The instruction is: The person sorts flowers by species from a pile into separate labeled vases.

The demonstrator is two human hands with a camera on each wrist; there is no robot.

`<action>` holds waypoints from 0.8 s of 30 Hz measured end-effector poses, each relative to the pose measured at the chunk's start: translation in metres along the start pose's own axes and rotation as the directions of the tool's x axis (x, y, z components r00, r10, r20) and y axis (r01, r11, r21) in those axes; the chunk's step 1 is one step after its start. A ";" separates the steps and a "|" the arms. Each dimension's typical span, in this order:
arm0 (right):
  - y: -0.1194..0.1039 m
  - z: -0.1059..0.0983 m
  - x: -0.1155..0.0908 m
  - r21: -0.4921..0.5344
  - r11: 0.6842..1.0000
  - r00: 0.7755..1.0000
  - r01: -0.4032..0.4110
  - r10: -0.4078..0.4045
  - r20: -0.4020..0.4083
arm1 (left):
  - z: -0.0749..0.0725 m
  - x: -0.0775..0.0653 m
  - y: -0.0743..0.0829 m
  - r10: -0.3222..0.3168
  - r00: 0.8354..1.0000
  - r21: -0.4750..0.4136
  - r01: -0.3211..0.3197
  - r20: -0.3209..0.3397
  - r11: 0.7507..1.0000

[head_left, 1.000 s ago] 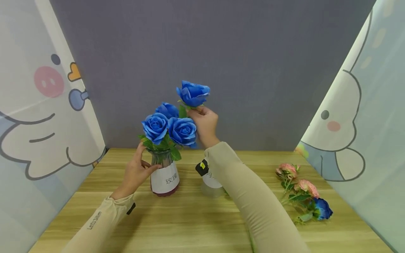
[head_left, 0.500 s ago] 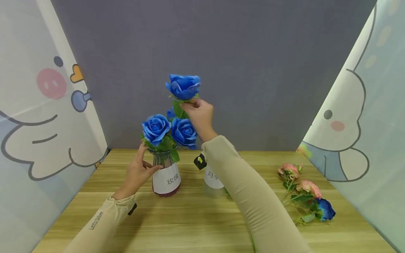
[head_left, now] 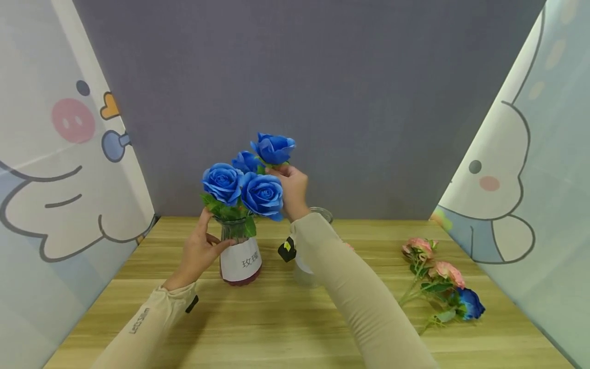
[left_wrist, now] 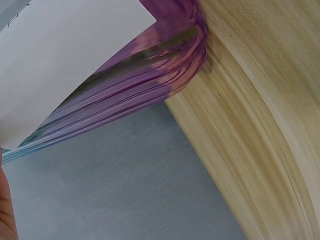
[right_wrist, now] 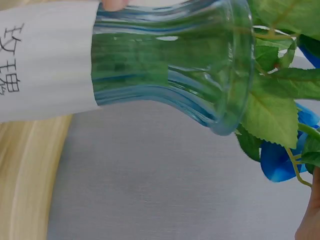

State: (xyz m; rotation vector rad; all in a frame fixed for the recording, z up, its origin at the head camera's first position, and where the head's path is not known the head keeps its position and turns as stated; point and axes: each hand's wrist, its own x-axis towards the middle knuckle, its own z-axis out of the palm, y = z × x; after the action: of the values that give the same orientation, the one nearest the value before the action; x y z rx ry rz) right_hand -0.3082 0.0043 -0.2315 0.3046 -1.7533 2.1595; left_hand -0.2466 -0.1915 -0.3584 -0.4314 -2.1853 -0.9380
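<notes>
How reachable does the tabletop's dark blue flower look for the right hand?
Probably not directly: the right hand grips a blue rose; once freed, its way to the dark blue flower looks clear.

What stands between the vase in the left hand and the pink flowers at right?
In the head view, a glass jar, partly hidden by the right sleeve, and a pink bit beside that sleeve.

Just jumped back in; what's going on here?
A person's left hand holds a labelled vase with three blue roses in it. The right hand grips a fourth blue rose just below its bloom; where its stem ends is hidden. A second glass vessel stands partly behind the right sleeve. Pink flowers lie farther right.
</notes>
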 end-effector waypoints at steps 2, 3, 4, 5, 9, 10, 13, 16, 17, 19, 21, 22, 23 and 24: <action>0.002 -0.001 0.001 -0.001 1.000 1.000 0.016 -0.016 -0.002 | 0.000 0.000 0.000 0.003 1.000 0.000 -0.003 -0.001 1.000; 0.002 -0.001 0.002 -0.018 0.999 0.999 0.034 -0.034 -0.003 | -0.001 0.000 0.000 0.000 1.000 -0.001 0.000 0.000 1.000; 0.000 -0.003 0.003 -0.050 0.997 0.998 0.059 -0.060 -0.010 | -0.001 0.000 0.000 -0.003 1.000 -0.005 0.003 0.002 1.000; -0.002 -0.004 0.005 -0.085 0.993 0.996 0.086 -0.088 -0.015 | -0.001 0.000 0.000 -0.010 1.000 -0.006 0.010 0.006 1.000; -0.019 -0.009 0.015 -0.208 0.954 0.974 0.217 -0.225 -0.014 | -0.001 0.000 0.001 -0.020 1.000 -0.019 0.020 0.014 1.000; -0.024 -0.010 0.016 -0.230 0.942 0.967 0.246 -0.255 -0.008 | -0.001 0.000 0.000 -0.021 1.000 -0.022 0.022 0.015 1.000; -0.036 -0.009 0.019 -0.257 0.915 0.950 0.310 -0.310 0.041 | -0.001 0.001 0.000 -0.023 1.000 -0.025 0.024 0.012 0.999; -0.039 -0.007 0.018 -0.295 0.901 0.948 0.319 -0.301 0.105 | -0.001 0.002 0.000 -0.022 1.000 -0.011 0.022 0.005 1.000; -0.037 -0.006 0.016 -0.307 0.899 0.950 0.313 -0.289 0.122 | -0.001 0.002 0.000 -0.023 1.000 -0.011 0.023 0.005 1.000; -0.029 -0.004 0.013 -0.319 0.905 0.958 0.282 -0.250 0.138 | -0.001 0.003 0.000 -0.029 1.000 -0.009 0.029 0.007 1.000; -0.019 -0.002 0.009 -0.304 0.923 0.970 0.236 -0.207 0.126 | -0.001 0.002 0.000 -0.041 0.999 -0.019 0.041 0.013 0.999; -0.014 -0.001 0.008 -0.282 0.938 0.978 0.202 -0.176 0.114 | -0.001 0.002 -0.001 -0.045 0.999 -0.023 0.045 0.014 0.999; -0.009 0.000 0.006 -0.257 0.951 0.983 0.173 -0.152 0.101 | -0.001 0.001 -0.001 -0.049 0.999 -0.025 0.049 0.014 0.998; -0.005 0.001 0.004 -0.225 0.964 0.989 0.140 -0.124 0.085 | -0.001 0.001 -0.001 -0.050 0.999 -0.027 0.051 0.014 0.998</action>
State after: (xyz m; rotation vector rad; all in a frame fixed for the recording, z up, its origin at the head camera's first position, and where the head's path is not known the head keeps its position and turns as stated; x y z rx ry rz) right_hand -0.3101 0.0052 -0.2255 0.4285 -1.9407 1.8521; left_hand -0.2474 -0.1930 -0.3579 -0.3977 -2.2065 -0.9959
